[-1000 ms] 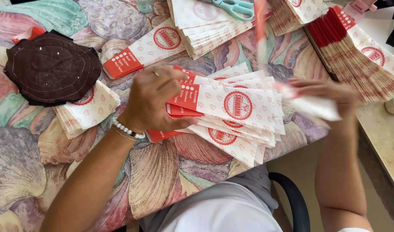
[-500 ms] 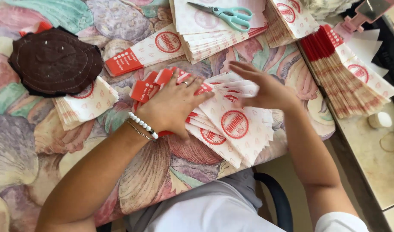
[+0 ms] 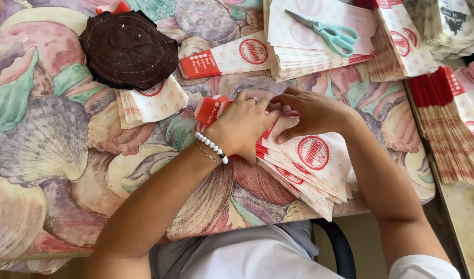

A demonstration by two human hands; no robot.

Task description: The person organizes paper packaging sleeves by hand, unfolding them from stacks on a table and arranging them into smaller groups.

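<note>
A fanned stack of white paper bags (image 3: 312, 165) with red ends and round red marks lies at the table's near edge. My left hand (image 3: 242, 126), with a white bead bracelet on the wrist, presses flat on the stack's red end. My right hand (image 3: 309, 111) rests beside it, fingers curled on the top bag, fingertips touching the left hand. Both hands hold the stack down on the shell-patterned cloth (image 3: 56, 150).
A brown round quilted pad (image 3: 128, 49) lies on a small bag pile (image 3: 152, 101) at the left. Teal scissors (image 3: 327, 33) rest on a bag pile (image 3: 319, 46) at the back. More bag stacks (image 3: 454, 124) lie at the right; a chair (image 3: 340, 248) is below.
My right hand came in from the right edge onto the stack and now meets my left hand. The fanned bags have been drawn together under both hands.
</note>
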